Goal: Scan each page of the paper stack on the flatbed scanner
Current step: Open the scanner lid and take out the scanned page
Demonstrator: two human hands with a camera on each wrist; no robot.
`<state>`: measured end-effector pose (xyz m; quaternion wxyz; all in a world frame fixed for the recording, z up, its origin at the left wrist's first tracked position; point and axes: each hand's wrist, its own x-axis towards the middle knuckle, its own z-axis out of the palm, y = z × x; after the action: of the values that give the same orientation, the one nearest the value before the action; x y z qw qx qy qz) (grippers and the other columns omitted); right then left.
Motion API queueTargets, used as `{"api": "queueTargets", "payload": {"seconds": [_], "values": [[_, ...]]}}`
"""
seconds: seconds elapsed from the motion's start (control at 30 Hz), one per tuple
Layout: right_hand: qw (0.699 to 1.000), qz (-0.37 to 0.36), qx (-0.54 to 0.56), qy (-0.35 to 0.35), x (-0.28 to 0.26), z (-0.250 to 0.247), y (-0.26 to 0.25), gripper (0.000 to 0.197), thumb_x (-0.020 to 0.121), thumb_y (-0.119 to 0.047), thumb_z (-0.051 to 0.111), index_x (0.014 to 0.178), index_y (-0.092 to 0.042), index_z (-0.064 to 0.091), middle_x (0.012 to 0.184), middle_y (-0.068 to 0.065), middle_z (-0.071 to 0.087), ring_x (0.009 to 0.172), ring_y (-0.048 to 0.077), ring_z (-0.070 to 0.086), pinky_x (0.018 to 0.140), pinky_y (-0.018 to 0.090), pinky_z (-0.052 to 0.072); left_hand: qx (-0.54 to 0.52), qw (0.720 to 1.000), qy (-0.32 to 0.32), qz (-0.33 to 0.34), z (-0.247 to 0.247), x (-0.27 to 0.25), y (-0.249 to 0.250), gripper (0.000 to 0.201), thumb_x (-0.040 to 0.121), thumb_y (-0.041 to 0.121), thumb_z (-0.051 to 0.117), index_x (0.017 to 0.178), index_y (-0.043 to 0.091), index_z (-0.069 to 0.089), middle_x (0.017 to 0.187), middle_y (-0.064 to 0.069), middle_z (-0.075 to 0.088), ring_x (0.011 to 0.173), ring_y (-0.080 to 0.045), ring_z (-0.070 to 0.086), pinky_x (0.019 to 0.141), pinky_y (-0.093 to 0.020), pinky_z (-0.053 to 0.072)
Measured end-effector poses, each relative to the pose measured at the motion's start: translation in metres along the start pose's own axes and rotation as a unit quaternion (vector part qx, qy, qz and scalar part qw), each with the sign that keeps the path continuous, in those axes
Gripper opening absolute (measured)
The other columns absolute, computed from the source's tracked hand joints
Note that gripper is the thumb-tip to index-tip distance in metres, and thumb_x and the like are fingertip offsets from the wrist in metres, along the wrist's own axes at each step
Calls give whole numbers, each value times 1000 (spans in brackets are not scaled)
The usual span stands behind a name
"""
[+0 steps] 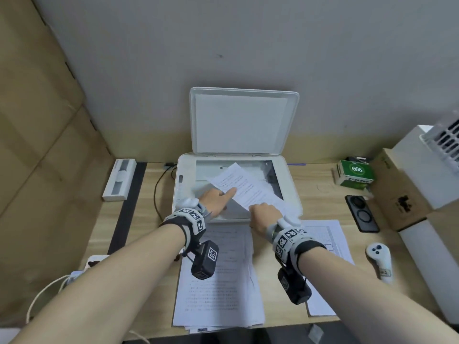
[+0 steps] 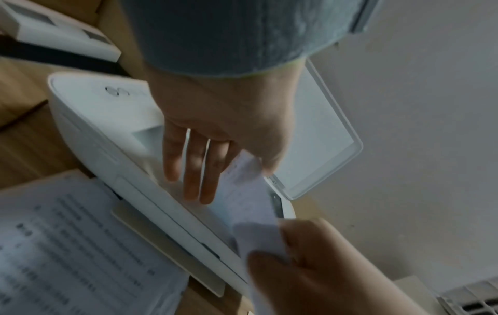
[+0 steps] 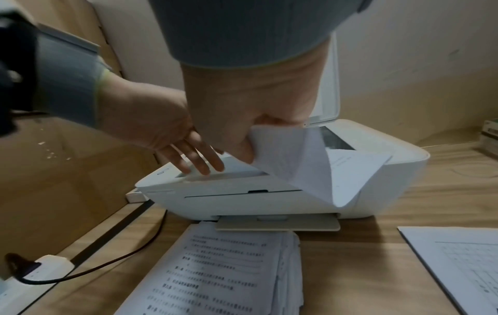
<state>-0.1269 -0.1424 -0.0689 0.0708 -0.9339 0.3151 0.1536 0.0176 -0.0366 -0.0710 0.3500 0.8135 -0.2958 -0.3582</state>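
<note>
The white flatbed scanner (image 1: 290, 194) stands mid-desk with its lid (image 1: 241, 122) raised against the wall. A printed sheet (image 1: 246, 187) hangs tilted above the glass, text side up. My right hand (image 1: 263, 216) grips its near corner with curled fingers; the right wrist view shows the sheet (image 3: 310, 170) bending down from that hand (image 3: 250, 106). My left hand (image 1: 228, 198) has straight fingers, its index finger lying on the sheet's left edge. In the left wrist view the other fingers (image 2: 194, 170) point at the glass. The paper stack (image 1: 218, 289) lies in front of the scanner.
More sheets (image 1: 323, 234) lie right of the stack. A phone (image 1: 361, 213), a green box (image 1: 355, 173), a white controller (image 1: 378, 259) and cardboard boxes (image 1: 397, 192) crowd the right. A white case (image 1: 119, 178) and a power strip (image 3: 35, 275) with its cable sit left.
</note>
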Motion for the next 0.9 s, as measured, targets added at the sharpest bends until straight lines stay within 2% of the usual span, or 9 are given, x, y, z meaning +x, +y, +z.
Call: {"api": "queueTargets", "payload": {"seconds": [0.1,0.17,0.27,0.33,0.4,0.47,0.53,0.7,0.9], "values": [[996,-65,60,-23,-7,10,4,22,92,-12,47,103,-15,65,107,11,68,97,31,63,80,36,50,14,1000,6,-14,20,14,5,30,92,36,52,91,9,64,76,-12,72,73,-30,71,75,-41,59],[983,-125,124,-42,-12,14,10,24,95,-34,49,89,-14,62,92,6,66,84,26,60,71,34,45,71,997,0,-39,28,19,1,23,88,16,51,84,-2,65,76,-20,69,74,-37,68,66,-36,53],[978,-127,165,-30,-23,15,49,52,94,-64,33,80,-19,56,85,-2,61,80,19,56,70,37,46,111,992,3,-53,48,22,8,26,93,11,51,68,8,53,71,-11,58,68,-29,57,63,-33,42],[982,-104,156,6,-24,17,78,49,98,-59,29,83,-21,57,97,0,62,91,21,56,78,41,48,96,992,28,-81,54,24,9,15,92,8,52,77,6,48,80,-14,56,73,-30,57,67,-37,52],[985,-42,164,42,-30,19,123,41,103,-47,33,101,-18,61,113,5,60,105,26,55,80,35,43,61,994,15,-89,78,29,20,6,90,7,54,90,3,50,86,-17,60,78,-34,63,69,-41,57],[986,35,155,58,-33,24,159,39,104,-39,35,124,-12,56,128,7,56,114,29,54,83,33,40,17,998,-31,-61,91,32,24,15,89,7,58,97,-5,64,96,-17,70,91,-36,68,78,-47,59],[974,120,185,47,-39,36,203,43,103,-40,39,132,-10,52,130,8,57,115,30,54,86,36,43,-21,998,-63,-23,112,28,40,20,89,4,62,105,-4,70,103,-13,72,97,-31,68,84,-44,57],[946,190,261,-12,-61,85,269,20,97,-24,42,81,-15,50,80,4,58,82,29,56,62,33,38,-5,990,-138,2,172,10,63,29,89,9,68,117,2,68,109,-7,69,90,-17,65,68,-19,53],[940,209,268,5,-90,133,309,20,99,-26,43,90,-13,55,89,7,64,80,29,58,69,38,47,22,989,-142,-45,238,8,54,24,90,19,69,108,5,72,95,-4,71,61,-6,62,50,-15,47]]}}
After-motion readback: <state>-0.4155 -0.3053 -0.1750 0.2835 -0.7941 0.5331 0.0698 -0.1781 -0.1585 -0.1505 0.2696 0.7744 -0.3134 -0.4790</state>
